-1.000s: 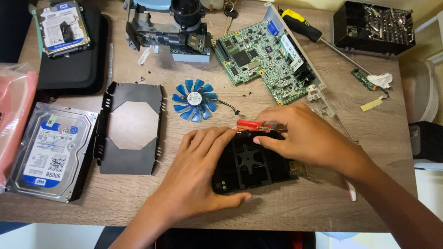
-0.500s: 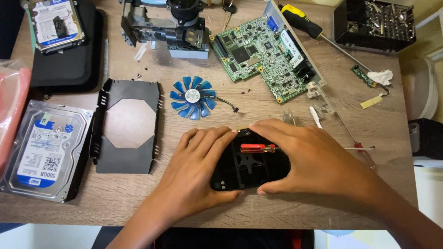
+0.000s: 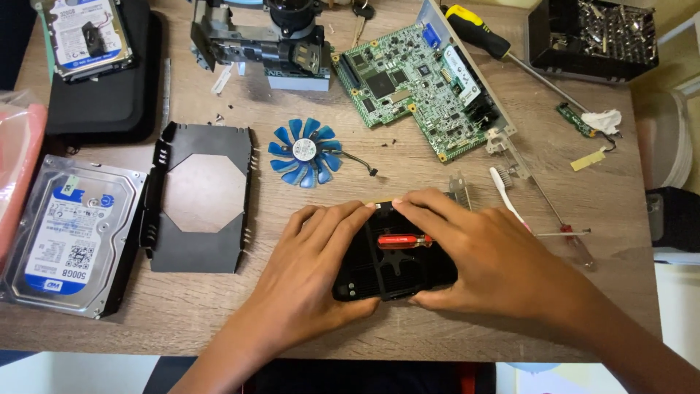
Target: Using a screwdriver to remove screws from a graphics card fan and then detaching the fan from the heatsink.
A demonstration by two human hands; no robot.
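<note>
A black plastic fan housing lies on the wooden table near its front edge. My left hand lies flat over its left side with the fingers on its top edge. My right hand covers its right side and grips it, fingertips at the top and thumb at the lower edge. A small red-handled screwdriver lies across the housing between my hands, its far end hidden under my right hand. A loose blue fan rotor with a short wire lies just behind the housing.
A black metal bracket and a silver hard drive lie left. A green circuit board, a yellow-handled screwdriver, a dark metal assembly and a black tray of screws stand behind. A white toothbrush lies right.
My right hand has slid off the top of the housing toward its right side. The red screwdriver now lies lower, across the housing's middle. The view has shifted slightly.
</note>
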